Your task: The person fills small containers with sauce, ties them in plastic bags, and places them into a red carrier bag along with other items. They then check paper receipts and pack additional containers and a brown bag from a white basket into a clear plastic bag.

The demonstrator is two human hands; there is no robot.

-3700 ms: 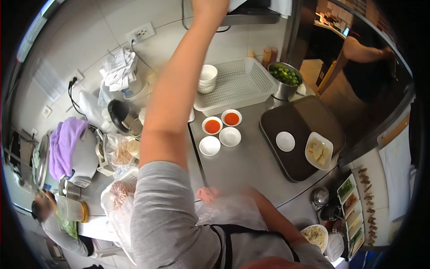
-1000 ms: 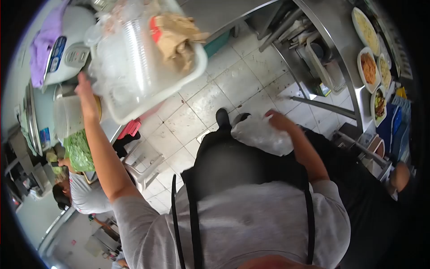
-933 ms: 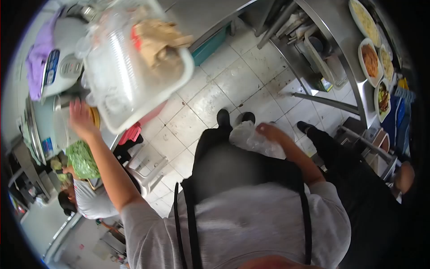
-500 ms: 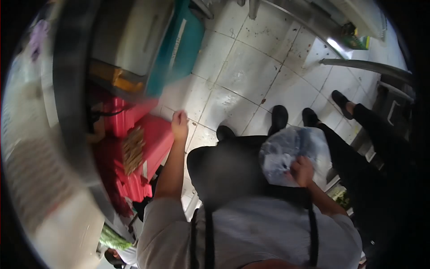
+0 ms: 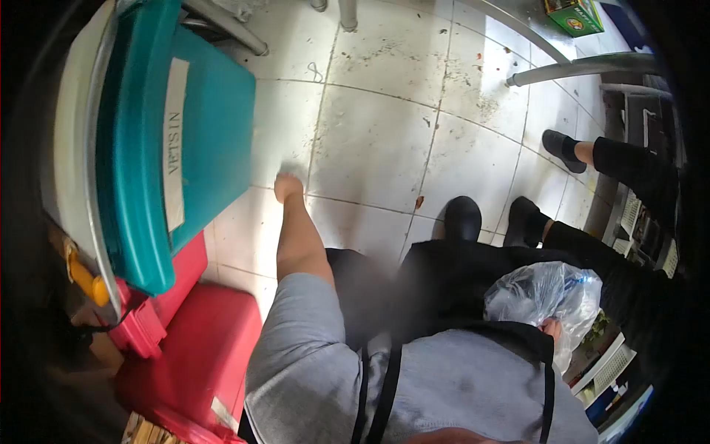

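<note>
My right hand (image 5: 551, 328) is closed on a clear plastic bag (image 5: 543, 296), which hangs in front of my dark apron on the right. Crumpled clear material shows through the bag; what else is inside I cannot make out. Ahead of my body my left hand (image 5: 288, 186) hangs over the tiled floor, its fingers curled in and nothing visible in them. It is apart from the teal bin (image 5: 211, 140) to its left, which carries a label reading VETSIN.
Red containers (image 5: 214, 333) stand below the teal bin at the left. Another person's dark trouser leg (image 5: 643, 170) and shoe are close on the right, beside a shelf rack (image 5: 629, 214). Metal legs (image 5: 577, 70) and a green box (image 5: 573, 16) are farther ahead on the white tiles.
The view has shifted forward along the floor, past the red containers and nearer the teal bin. The bag has moved right and lower in view, still in my right hand.
</note>
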